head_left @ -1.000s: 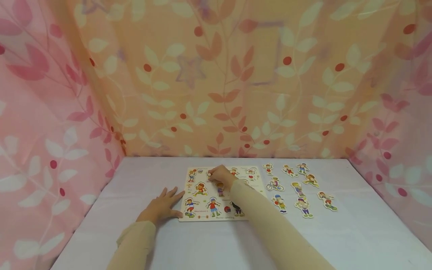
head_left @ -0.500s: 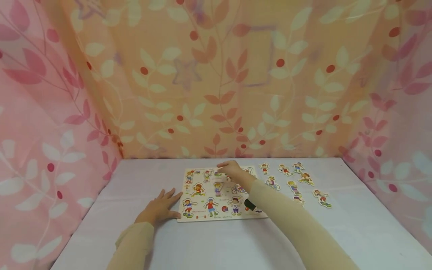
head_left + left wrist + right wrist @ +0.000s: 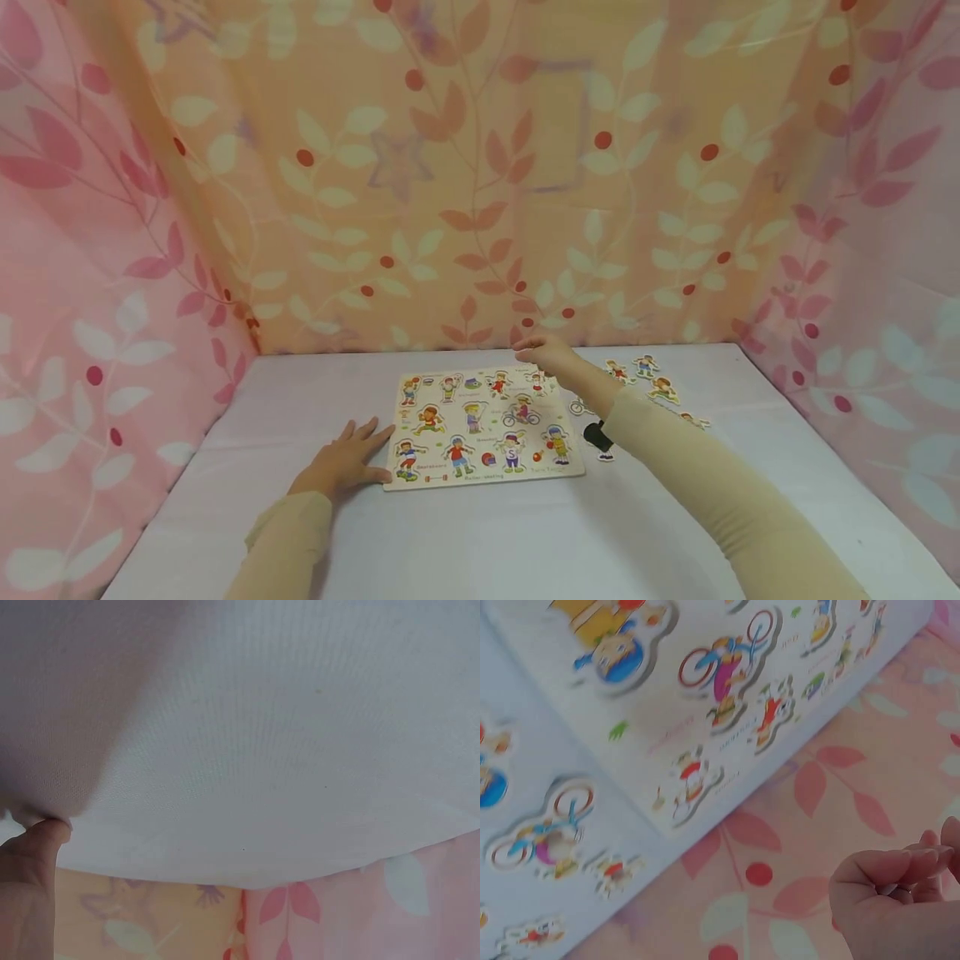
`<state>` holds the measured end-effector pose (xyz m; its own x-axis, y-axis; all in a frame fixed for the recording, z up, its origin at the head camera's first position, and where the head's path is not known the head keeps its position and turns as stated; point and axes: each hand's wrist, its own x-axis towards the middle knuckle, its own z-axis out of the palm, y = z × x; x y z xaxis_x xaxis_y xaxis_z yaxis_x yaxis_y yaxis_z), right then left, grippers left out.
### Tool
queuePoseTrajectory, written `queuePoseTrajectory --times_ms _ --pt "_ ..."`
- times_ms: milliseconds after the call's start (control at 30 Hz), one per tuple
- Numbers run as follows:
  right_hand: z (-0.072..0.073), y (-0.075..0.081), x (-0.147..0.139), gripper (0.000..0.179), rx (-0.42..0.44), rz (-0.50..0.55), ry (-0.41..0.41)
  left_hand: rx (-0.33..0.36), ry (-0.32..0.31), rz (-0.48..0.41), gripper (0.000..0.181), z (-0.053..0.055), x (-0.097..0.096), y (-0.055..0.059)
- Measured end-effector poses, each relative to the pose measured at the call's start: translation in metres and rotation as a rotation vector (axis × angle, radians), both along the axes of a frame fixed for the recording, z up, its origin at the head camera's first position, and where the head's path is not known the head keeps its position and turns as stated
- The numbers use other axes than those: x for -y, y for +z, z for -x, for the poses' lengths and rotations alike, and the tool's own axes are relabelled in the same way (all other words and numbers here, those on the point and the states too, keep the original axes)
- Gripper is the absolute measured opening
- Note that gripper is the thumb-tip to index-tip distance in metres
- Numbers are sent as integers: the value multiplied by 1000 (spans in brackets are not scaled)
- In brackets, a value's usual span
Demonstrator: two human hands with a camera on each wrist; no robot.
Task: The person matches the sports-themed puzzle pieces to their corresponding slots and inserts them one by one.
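A white puzzle board (image 3: pixel 483 479) printed with children playing sports lies on the table. My left hand (image 3: pixel 341 457) rests on the table at the board's left side, fingers spread, with fingertips and thumb at its edge. Its thumb (image 3: pixel 41 844) shows in the left wrist view. Raised over the board's far right corner is my right hand (image 3: pixel 551 357). In the right wrist view that hand (image 3: pixel 889 889) has loosely bent fingers near the thumb, and no piece shows in it. On the board are a bicycle rider picture (image 3: pixel 521 411) and a running figure (image 3: pixel 430 419).
Several loose cut-out pieces lie right of the board, among them a cyclist piece (image 3: pixel 544 840) and a blue-capped figure (image 3: pixel 645 366). My right forearm (image 3: pixel 675 450) hides some of them. A leaf-patterned curtain (image 3: pixel 420 250) stands behind the white table (image 3: pixel 465 550).
My right hand has left the figure in the board's top row and risen to the right. More of the board now shows. My left hand keeps its place at the board's edge.
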<state>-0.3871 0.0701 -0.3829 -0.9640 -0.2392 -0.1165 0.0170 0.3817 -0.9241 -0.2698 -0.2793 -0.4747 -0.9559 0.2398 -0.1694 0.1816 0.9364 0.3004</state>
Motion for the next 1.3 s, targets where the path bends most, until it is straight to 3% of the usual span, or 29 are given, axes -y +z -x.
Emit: queuePoseTrajectory --times_ms 133,433,800,1000,1300 --pt "0 10 -18 29 -28 -1 9 16 9 3 90 1 0 0" --pt "-2 31 -53 37 -4 -85 -10 37 21 -4 91 0 0 3" --pt "1 39 -98 43 -8 -161 0 40 23 -2 92 -1 -1 4" --pt "10 36 -125 45 -29 -142 58 41 28 -3 93 0 -2 4" --pt "27 17 -169 50 -19 -160 134 36 19 -7 93 1 0 1"
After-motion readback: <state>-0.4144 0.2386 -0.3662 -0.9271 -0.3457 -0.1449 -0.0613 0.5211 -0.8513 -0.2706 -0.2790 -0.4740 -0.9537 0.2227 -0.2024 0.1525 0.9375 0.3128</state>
